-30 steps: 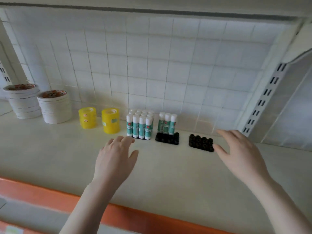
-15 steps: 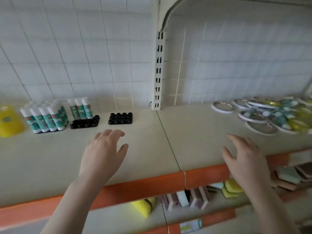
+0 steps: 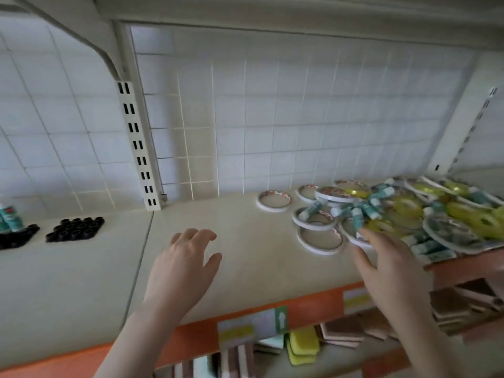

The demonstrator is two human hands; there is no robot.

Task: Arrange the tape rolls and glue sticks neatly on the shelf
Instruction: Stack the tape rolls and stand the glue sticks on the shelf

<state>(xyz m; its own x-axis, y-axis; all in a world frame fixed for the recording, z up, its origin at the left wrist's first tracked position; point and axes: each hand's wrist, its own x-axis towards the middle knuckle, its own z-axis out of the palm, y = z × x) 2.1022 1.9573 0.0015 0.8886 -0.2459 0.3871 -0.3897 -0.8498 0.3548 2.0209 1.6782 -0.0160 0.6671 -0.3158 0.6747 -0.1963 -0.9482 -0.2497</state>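
A jumbled pile of flat white tape rolls (image 3: 319,240), yellow tape rolls (image 3: 406,205) and teal-and-white glue sticks (image 3: 365,211) lies on the right of the cream shelf (image 3: 245,268). My right hand (image 3: 387,268) hovers with fingers spread at the pile's near left edge, fingertips by a white roll, holding nothing. Over the bare shelf middle my left hand (image 3: 185,266) is held open and empty. At far left stand upright glue sticks (image 3: 9,218) in a black holder, and beside them an empty black holder (image 3: 75,230).
A slotted white upright (image 3: 137,148) divides the tiled back wall. The shelf has an orange front edge (image 3: 191,339) with price labels. On the lower shelf lie yellow sponges (image 3: 302,347) and brown-and-white packs (image 3: 351,330).
The view has swung right, from the sorted glue sticks and tape stacks to the mixed pile. My right hand has reached forward to the pile's edge. Both hands stay empty.
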